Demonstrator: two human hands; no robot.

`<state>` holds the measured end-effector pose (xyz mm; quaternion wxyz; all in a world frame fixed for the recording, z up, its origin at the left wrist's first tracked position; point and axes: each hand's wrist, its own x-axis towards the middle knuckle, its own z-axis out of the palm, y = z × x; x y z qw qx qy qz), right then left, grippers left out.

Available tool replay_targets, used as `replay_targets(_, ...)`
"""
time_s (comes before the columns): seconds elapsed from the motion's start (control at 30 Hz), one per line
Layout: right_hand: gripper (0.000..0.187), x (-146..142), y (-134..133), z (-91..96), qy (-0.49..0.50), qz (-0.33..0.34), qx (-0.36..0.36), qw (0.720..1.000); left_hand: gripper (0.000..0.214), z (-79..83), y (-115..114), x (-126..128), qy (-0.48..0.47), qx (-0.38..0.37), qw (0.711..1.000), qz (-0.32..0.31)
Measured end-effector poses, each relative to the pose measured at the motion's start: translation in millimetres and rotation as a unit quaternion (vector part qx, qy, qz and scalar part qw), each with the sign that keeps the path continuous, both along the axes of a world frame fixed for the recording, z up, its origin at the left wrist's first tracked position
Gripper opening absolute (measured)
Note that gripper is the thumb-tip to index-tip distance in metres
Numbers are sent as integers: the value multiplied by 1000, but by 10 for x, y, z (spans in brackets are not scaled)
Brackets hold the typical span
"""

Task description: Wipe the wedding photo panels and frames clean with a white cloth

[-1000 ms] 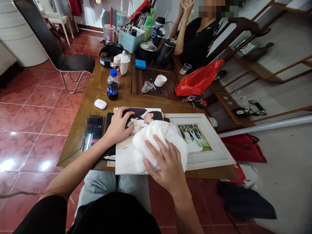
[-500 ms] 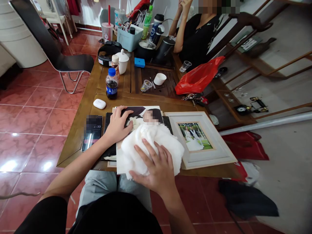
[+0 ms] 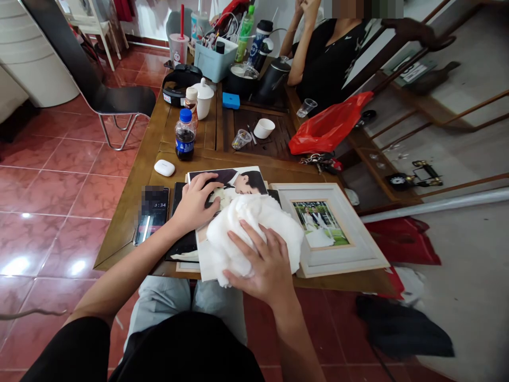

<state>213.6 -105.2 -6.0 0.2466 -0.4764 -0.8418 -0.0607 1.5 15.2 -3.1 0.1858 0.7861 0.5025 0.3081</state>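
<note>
Left hand open, pressing glossy wedding photo print; right hand spread on soft white cloth, beside white picture frame. Print looks stiff but easily marked: hold by edges.

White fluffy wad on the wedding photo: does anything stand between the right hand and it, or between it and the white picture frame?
Nothing visible does. The right hand presses directly on the white fluffy wad, which lies on the wedding photo print. The wad's right edge reaches the white picture frame, with nothing visible between them.
</note>
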Motion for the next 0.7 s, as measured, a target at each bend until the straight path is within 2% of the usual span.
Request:
replay_targets(0.13, 56, -22, -4, 7, 7, 0, 0, 1000, 30, 32, -4, 3, 6, -10, 1000, -13)
replay_targets(0.33, 51, -24, 0, 3, 19, 4, 8, 1000, 24, -6, 17, 0, -7, 1, 1000, -15)
replay_targets(0.53, 56, -37, -16, 30, 13, 3, -2, 1000, 22, -9, -1, 1, -11, -5, 1000, 0)
replay_targets(0.7, 56, -186, -78, 32, 21, 5, -5, 1000, 23, -9, -11, -2, -6, -7, 1000, 4)
